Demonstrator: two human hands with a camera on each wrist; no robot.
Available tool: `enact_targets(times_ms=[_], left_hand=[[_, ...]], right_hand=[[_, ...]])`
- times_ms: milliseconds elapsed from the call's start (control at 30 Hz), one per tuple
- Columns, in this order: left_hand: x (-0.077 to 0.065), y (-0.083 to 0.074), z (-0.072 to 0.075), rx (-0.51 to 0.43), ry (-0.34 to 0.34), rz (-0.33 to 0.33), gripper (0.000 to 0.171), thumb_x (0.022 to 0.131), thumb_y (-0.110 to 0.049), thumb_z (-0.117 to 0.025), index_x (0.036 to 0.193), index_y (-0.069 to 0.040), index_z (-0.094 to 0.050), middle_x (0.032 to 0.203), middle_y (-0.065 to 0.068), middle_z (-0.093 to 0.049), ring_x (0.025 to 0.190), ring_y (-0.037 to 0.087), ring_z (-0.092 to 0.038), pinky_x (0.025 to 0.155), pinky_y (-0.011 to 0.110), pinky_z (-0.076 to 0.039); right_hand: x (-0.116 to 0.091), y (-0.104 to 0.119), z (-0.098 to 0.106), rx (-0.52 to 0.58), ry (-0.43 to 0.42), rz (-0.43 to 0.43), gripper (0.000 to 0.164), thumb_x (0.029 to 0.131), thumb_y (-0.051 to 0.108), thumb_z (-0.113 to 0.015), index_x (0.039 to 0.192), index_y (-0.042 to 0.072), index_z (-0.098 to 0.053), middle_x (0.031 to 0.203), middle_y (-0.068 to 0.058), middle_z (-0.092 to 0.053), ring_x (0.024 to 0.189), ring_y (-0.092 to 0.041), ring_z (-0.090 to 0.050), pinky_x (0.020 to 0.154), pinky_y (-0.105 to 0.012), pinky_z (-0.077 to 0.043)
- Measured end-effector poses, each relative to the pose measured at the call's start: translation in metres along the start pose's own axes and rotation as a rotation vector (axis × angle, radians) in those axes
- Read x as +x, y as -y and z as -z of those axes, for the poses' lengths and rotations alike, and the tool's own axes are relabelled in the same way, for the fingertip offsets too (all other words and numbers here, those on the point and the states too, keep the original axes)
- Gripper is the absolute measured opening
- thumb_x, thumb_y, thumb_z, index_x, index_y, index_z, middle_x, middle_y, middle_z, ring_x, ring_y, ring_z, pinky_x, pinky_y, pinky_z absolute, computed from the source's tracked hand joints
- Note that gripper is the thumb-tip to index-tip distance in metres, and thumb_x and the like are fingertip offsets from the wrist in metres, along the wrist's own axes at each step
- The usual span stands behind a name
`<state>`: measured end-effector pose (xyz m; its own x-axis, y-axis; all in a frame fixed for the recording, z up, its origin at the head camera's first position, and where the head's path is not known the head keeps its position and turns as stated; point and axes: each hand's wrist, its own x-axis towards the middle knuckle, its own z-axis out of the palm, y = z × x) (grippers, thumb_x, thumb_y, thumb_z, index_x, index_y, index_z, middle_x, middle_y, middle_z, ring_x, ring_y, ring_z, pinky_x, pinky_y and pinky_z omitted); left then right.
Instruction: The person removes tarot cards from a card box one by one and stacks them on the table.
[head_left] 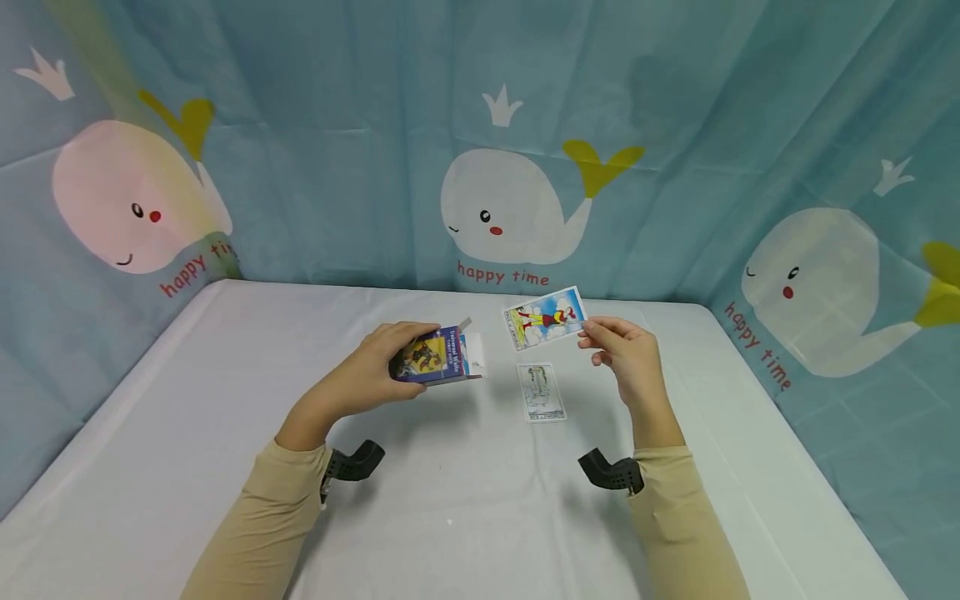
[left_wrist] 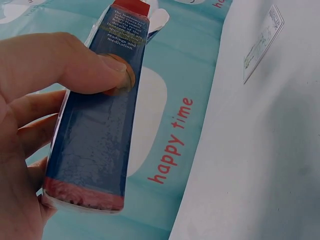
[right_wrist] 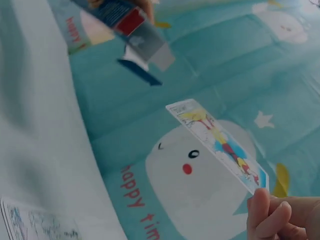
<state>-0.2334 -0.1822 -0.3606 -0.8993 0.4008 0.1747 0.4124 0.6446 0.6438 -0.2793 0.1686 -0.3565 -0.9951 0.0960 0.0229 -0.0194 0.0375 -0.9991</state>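
Observation:
My left hand (head_left: 378, 367) grips a blue tarot card box (head_left: 435, 357), thumb along one narrow side and fingers behind, as the left wrist view shows. The box's flaps stand open at the end facing right. Between thumb and fingertips, my right hand (head_left: 626, 354) pinches a tarot card (head_left: 546, 318) by one short edge. A figure in red and yellow against a blue sky is printed on that card. Below it, a second, pale card (head_left: 542, 392) with a line drawing lies on the white table, between the two hands.
A white cloth covers the table (head_left: 450, 517). Behind and beside it hangs a blue curtain (head_left: 337, 167) printed with whales and the words "happy time". Black wrist mounts (head_left: 611, 471) are strapped over both beige sleeves (head_left: 678, 525).

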Motion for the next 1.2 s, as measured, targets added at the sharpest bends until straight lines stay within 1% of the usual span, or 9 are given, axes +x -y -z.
enact_targets(times_ms=[133, 267, 433, 600, 667, 800, 867, 967, 1200], left_hand=[[0.000, 0.000, 0.000, 0.002, 0.000, 0.005, 0.077, 0.081, -0.016, -0.077, 0.150, -0.019, -0.043, 0.150, 0.010, -0.048, 0.126, 0.030, -0.043, 0.099, 0.052, -0.039], [0.000, 0.000, 0.000, -0.002, 0.004, 0.002, 0.077, 0.081, -0.016, -0.077, 0.150, -0.018, -0.043, 0.150, 0.010, -0.048, 0.125, 0.029, -0.043, 0.099, 0.052, -0.040], [0.000, 0.001, -0.001, -0.004, 0.003, 0.002, 0.077, 0.081, -0.016, -0.078, 0.150, -0.018, -0.043, 0.150, 0.010, -0.047, 0.126, 0.029, -0.043, 0.099, 0.052, -0.040], [0.001, 0.000, -0.002, -0.005, 0.003, -0.001, 0.078, 0.081, -0.015, -0.078, 0.150, -0.017, -0.043, 0.151, 0.011, -0.047, 0.127, 0.030, -0.042, 0.100, 0.053, -0.039], [0.001, 0.000, -0.002, -0.006, 0.004, -0.003, 0.078, 0.081, -0.015, -0.078, 0.150, -0.017, -0.043, 0.151, 0.011, -0.046, 0.128, 0.030, -0.042, 0.100, 0.053, -0.039], [0.001, 0.000, -0.003, -0.005, 0.004, -0.004, 0.077, 0.081, -0.016, -0.078, 0.150, -0.018, -0.043, 0.151, 0.010, -0.047, 0.127, 0.030, -0.043, 0.100, 0.052, -0.039], [0.001, 0.000, -0.003, -0.006, 0.005, -0.005, 0.077, 0.081, -0.016, -0.078, 0.150, -0.018, -0.043, 0.151, 0.010, -0.047, 0.128, 0.030, -0.042, 0.101, 0.053, -0.039], [0.002, 0.000, -0.003, -0.010, 0.006, -0.002, 0.078, 0.081, -0.015, -0.078, 0.150, -0.018, -0.043, 0.151, 0.010, -0.047, 0.129, 0.030, -0.042, 0.102, 0.054, -0.039], [0.001, -0.001, -0.004, -0.007, 0.012, -0.002, 0.078, 0.081, -0.015, -0.077, 0.150, -0.017, -0.043, 0.151, 0.010, -0.047, 0.129, 0.030, -0.042, 0.102, 0.053, -0.039]], right_hand=[[0.010, -0.002, 0.006, -0.090, 0.013, -0.010, 0.026, 0.095, 0.021, -0.067, 0.110, 0.000, -0.067, 0.075, 0.013, -0.069, 0.066, -0.003, -0.063, 0.057, -0.015, -0.047], [0.019, -0.005, 0.012, -0.173, 0.037, -0.040, 0.033, 0.096, 0.023, -0.065, 0.116, -0.003, -0.065, 0.076, 0.014, -0.068, 0.069, -0.002, -0.062, 0.059, -0.014, -0.047], [0.028, -0.010, 0.018, -0.286, 0.107, -0.035, 0.037, 0.097, 0.025, -0.065, 0.118, -0.006, -0.065, 0.078, 0.012, -0.066, 0.071, -0.002, -0.060, 0.061, -0.016, -0.048], [0.038, -0.015, 0.020, -0.419, 0.172, -0.019, 0.036, 0.096, 0.027, -0.066, 0.117, -0.003, -0.067, 0.075, 0.010, -0.065, 0.068, -0.004, -0.057, 0.061, -0.018, -0.047], [0.041, -0.016, 0.020, -0.463, 0.200, -0.011, 0.035, 0.096, 0.027, -0.066, 0.116, -0.002, -0.069, 0.076, 0.008, -0.065, 0.067, -0.006, -0.055, 0.062, -0.020, -0.047], [0.047, -0.016, 0.020, -0.502, 0.245, -0.011, 0.032, 0.097, 0.025, -0.065, 0.114, -0.001, -0.070, 0.077, 0.002, -0.066, 0.065, -0.007, -0.053, 0.062, -0.021, -0.046], [0.049, -0.016, 0.020, -0.509, 0.256, -0.021, 0.030, 0.097, 0.025, -0.065, 0.113, 0.000, -0.071, 0.077, 0.001, -0.065, 0.065, -0.007, -0.052, 0.061, -0.021, -0.045], [0.052, -0.017, 0.021, -0.521, 0.283, -0.028, 0.032, 0.096, 0.024, -0.065, 0.113, -0.002, -0.070, 0.075, 0.005, -0.063, 0.066, -0.007, -0.051, 0.062, -0.022, -0.045], [0.061, -0.021, 0.021, -0.509, 0.365, -0.057, 0.035, 0.096, 0.023, -0.066, 0.116, -0.005, -0.068, 0.076, 0.009, -0.062, 0.068, -0.006, -0.051, 0.064, -0.020, -0.046]])
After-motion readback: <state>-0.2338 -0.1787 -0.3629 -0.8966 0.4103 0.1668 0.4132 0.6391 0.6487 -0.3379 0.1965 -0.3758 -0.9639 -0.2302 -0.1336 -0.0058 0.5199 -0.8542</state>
